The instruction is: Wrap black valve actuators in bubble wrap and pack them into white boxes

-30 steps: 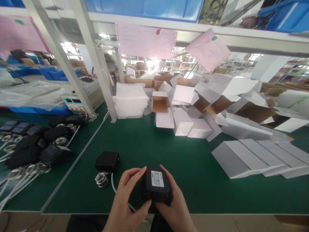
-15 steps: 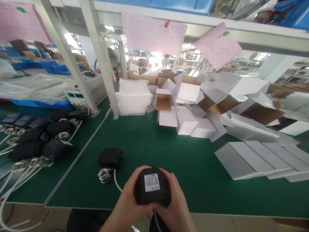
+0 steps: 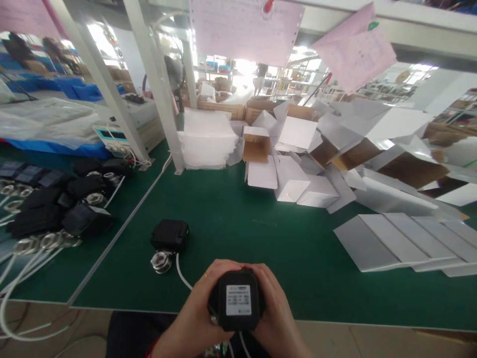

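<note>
A black device with a white printed label faces up between my hands at the table's front edge. My left hand wraps its left side, and my right hand wraps its right side. White cable hangs below the device. To the left, another black device lies on the green table, with a metal fitting and a white cable attached.
Several black devices with metal fittings and cables lie at the left. White folded boxes lie at the right. Open boxes and stacked white sheets are behind. Shelf posts rise at the left.
The view has tilted down, so the table and boxes appear higher. The held device has turned slightly, and its label now faces me more squarely. Both hands still hold it.
</note>
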